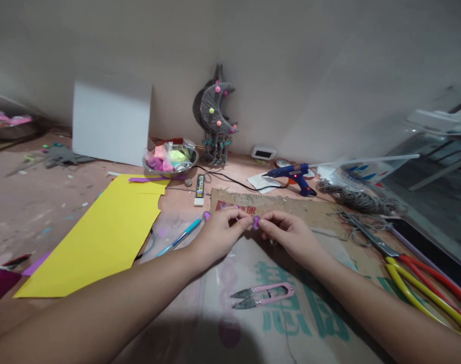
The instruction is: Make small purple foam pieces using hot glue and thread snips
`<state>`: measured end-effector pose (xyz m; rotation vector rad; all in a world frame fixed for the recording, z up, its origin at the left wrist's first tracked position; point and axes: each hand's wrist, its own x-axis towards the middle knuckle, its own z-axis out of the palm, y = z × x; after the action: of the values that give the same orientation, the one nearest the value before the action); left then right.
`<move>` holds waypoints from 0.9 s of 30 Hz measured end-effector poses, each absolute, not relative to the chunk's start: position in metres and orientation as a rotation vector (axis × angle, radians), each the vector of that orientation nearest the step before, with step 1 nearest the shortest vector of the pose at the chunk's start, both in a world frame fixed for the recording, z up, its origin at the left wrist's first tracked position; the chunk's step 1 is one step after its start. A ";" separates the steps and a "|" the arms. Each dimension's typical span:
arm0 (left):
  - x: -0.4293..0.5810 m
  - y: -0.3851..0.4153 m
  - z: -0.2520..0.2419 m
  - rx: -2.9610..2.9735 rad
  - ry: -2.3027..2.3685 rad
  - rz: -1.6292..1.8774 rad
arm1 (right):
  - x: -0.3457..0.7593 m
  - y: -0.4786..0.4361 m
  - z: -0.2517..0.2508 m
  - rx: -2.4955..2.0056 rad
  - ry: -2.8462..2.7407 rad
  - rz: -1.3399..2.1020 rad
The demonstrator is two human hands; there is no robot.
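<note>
Both hands meet above a cardboard sheet (291, 205) in the middle of the table. A small purple piece (256, 222) with a greyish edge sits between the fingertips; its kind is too small to make out. My right hand (291, 232) pinches it with thumb and forefinger. My left hand (225, 230) is closed in a pinch at the piece's left side, and what lies in its fingers is mostly hidden. Pink-handled thread snips (263, 294) lie below the hands. A blue pen (181, 236) rests left of my left hand.
Yellow paper (105, 237) lies at left. Behind stand a metal bowl (170, 172) of coloured clay, a grey crescent ornament (215, 108) and a white board (111, 121). A blue glue gun (291, 174), grey cord (359, 199), large scissors (408, 265) and a phone (435, 250) occupy the right.
</note>
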<state>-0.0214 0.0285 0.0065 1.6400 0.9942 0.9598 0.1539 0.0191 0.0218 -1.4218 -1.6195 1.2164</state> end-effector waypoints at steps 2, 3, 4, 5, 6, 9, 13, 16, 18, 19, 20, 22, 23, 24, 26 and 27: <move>-0.021 0.029 0.004 1.581 0.971 0.979 | 0.153 0.019 0.023 -1.422 -1.586 1.234; -0.021 0.030 0.004 1.529 0.969 0.991 | 0.153 0.019 0.023 -1.421 -1.570 1.240; -0.021 0.030 0.003 1.474 0.973 1.004 | 0.153 0.019 0.023 -1.421 -1.555 1.242; -0.021 0.030 0.002 1.426 0.982 1.021 | 0.153 0.019 0.023 -1.421 -1.544 1.240; -0.021 0.031 0.002 1.388 0.994 1.037 | 0.153 0.019 0.023 -1.421 -1.539 1.236; -0.020 0.032 0.000 1.324 1.029 1.068 | 0.154 0.018 0.021 -1.413 -1.539 1.214; -0.020 0.036 -0.003 1.291 1.068 1.082 | 0.154 0.018 0.020 -1.396 -1.508 1.172; -0.021 0.037 -0.004 1.355 1.103 1.064 | 0.154 0.018 0.020 -1.398 -1.487 1.165; -0.021 0.035 -0.002 1.424 1.116 1.044 | 0.153 0.018 0.021 -1.399 -1.496 1.149; -0.022 0.034 -0.001 1.454 1.115 1.034 | 0.153 0.018 0.021 -1.398 -1.505 1.139; -0.022 0.033 0.000 1.480 1.111 1.024 | 0.153 0.018 0.021 -1.398 -1.512 1.134; -0.022 0.031 0.002 1.521 1.097 1.008 | 0.153 0.018 0.021 -1.398 -1.528 1.126; -0.022 0.030 0.003 1.541 1.090 0.999 | 0.152 0.017 0.021 -1.399 -1.538 1.121; -0.023 0.029 0.004 1.560 1.085 0.991 | 0.152 0.017 0.021 -1.399 -1.550 1.116; -0.023 0.028 0.005 1.580 1.088 0.993 | 0.152 0.017 0.020 -1.394 -1.568 1.111; -0.023 0.028 0.005 1.576 1.094 1.004 | 0.152 0.017 0.020 -1.391 -1.575 1.113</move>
<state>-0.0232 0.0276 0.0050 1.5760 1.0938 1.0042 0.1524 0.0172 0.0196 -1.3906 -1.5747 1.1126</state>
